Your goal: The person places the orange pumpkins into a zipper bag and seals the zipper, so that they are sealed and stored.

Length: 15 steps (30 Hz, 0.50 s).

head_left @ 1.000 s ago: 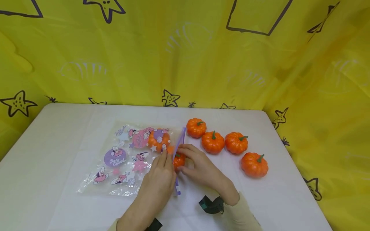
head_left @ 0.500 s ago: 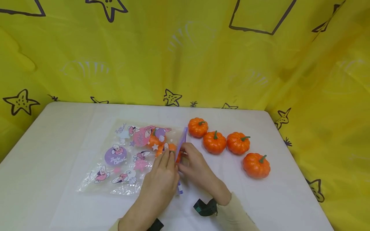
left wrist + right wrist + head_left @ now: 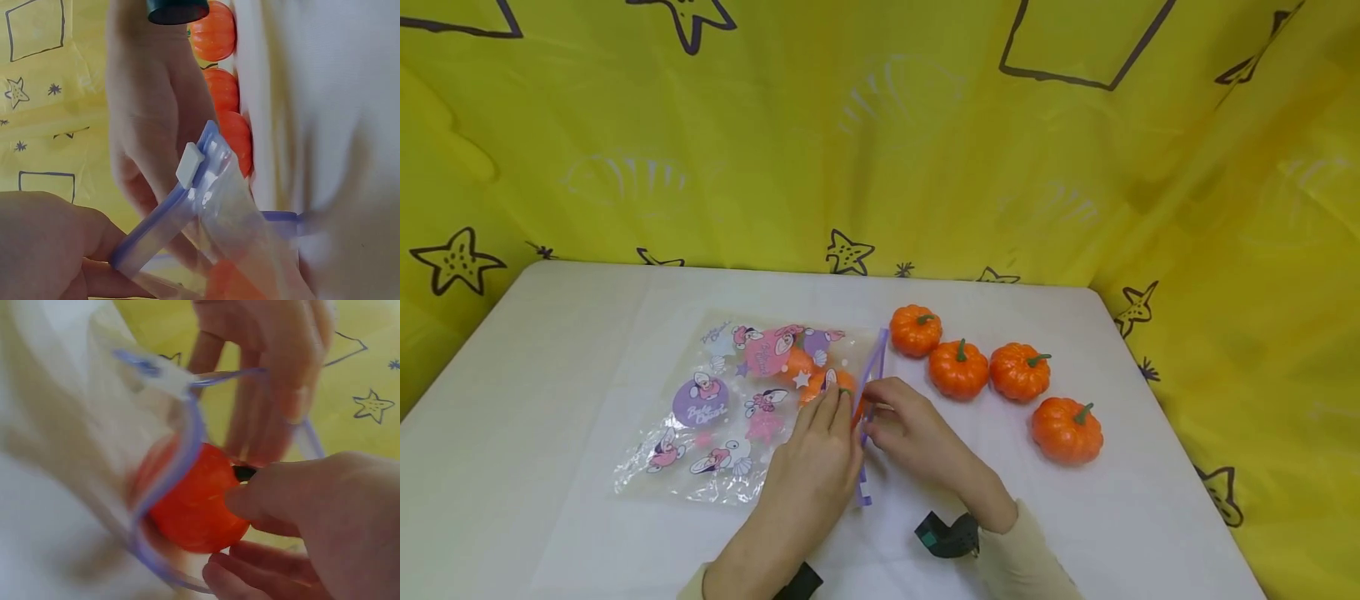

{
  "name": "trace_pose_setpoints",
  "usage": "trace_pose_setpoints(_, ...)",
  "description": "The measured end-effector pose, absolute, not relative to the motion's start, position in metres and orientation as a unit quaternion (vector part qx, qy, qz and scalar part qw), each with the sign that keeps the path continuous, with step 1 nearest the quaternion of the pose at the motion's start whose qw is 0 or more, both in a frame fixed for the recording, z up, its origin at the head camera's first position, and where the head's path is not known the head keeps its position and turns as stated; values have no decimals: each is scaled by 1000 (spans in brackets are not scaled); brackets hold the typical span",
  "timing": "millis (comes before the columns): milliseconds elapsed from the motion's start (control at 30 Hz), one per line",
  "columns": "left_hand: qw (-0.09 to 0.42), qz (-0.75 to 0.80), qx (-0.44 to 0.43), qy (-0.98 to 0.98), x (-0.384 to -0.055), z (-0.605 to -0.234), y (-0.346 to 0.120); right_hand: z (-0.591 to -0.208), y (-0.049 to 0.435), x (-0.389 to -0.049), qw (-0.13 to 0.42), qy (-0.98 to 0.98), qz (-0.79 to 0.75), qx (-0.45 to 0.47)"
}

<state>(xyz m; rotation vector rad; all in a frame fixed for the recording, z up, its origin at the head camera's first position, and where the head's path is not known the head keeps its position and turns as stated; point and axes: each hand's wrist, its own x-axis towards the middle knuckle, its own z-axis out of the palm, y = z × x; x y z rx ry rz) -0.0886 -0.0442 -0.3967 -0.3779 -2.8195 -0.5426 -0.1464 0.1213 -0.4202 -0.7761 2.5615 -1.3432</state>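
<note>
A clear printed zip bag (image 3: 700, 454) with a purple-edged mouth lies flat, its mouth facing right. Orange toy pumpkins (image 3: 826, 386) show through its film near the opening. My left hand (image 3: 816, 458) lies over the mouth end, and its thumb and finger pinch the purple edge in the left wrist view. A white slider (image 3: 190, 165) sits on that edge. At the mouth, my right hand (image 3: 925, 437) holds another pumpkin (image 3: 194, 506), thumb on top and fingers below. Part of this pumpkin is behind the bag's rim; in the head view the hands mostly hide it.
Several more pumpkins stand right of the bag: one at the back (image 3: 915, 331), two in the middle (image 3: 958, 370) and one nearer (image 3: 1067, 431). A white-covered table (image 3: 580, 350) carries everything. Yellow patterned cloth (image 3: 760, 167) hangs behind and to the right.
The right hand's pumpkin has moved left into the bag mouth and shows less in the head view. Pumpkins inside have shifted slightly. The left hand stays on the bag.
</note>
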Motion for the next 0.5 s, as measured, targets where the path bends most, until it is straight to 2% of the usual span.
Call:
trace_pose_setpoints(200,113,-200,-127,-965,-89,-396,-46,-426,115,-147,51,879,-376,-289)
trace_pose_setpoints(500,106,-211,-126,-964,-91,-395,-47,-422,121,-146,66,876,-376,-293)
